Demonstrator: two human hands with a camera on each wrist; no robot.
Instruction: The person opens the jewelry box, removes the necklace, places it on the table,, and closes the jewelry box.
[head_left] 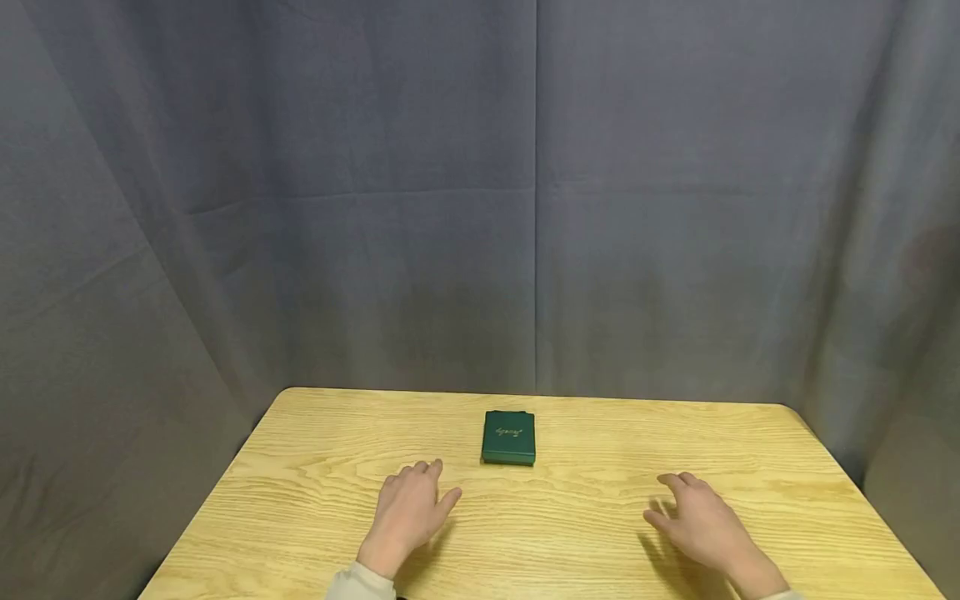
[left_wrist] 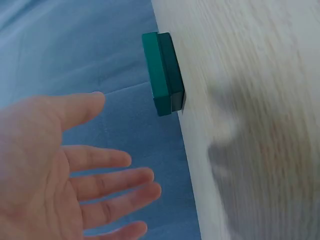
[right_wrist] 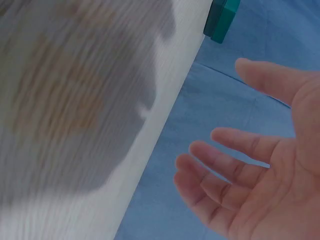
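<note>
A small dark green box (head_left: pixel 509 437) with a lid and gold lettering lies on the wooden table, a little beyond both hands. The lettering appears upside down in the head view. To the box's near left, my left hand (head_left: pixel 411 511) hovers over the table with fingers spread and nothing in it. My right hand (head_left: pixel 701 523) hangs above the table farther off to the right, its fingers relaxed and the palm bare. In the left wrist view the green box (left_wrist: pixel 164 74) shows its lid edge beyond the thumb. The right wrist view catches only part of the box (right_wrist: pixel 222 20) at the top.
The light wood table (head_left: pixel 585 533) has rounded far corners. Grey curtains (head_left: pixel 405 250) hang behind it and along both sides, close to its edges. Shadows of the hands fall on the tabletop.
</note>
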